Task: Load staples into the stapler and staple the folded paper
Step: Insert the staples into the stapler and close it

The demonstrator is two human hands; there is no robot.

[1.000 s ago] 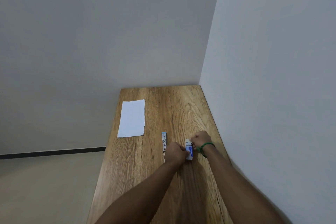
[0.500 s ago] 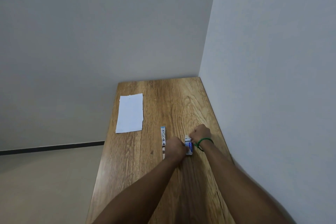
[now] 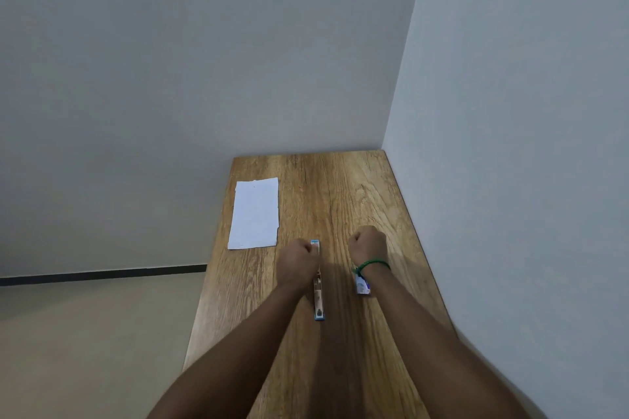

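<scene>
Both hands have come off the staple box [image 3: 362, 284], where they were pressed together a moment ago, and they are apart now. The left hand [image 3: 296, 259] has gone to the stapler [image 3: 318, 299] and its fingers are curled round the far part of it. The stapler lies opened out flat and long in the middle of the table [image 3: 340, 180], with one blue end past the knuckles and the other end toward the near edge. The right hand [image 3: 367, 244] has moved farther up the table and is curled into a fist; I cannot tell if it pinches anything. The staple box now lies by the right wrist, just past the green band [image 3: 372, 265], nearer the table's right edge. The folded paper [image 3: 254, 214] is flat by the left edge, toward the far left corner, the same as before.
</scene>
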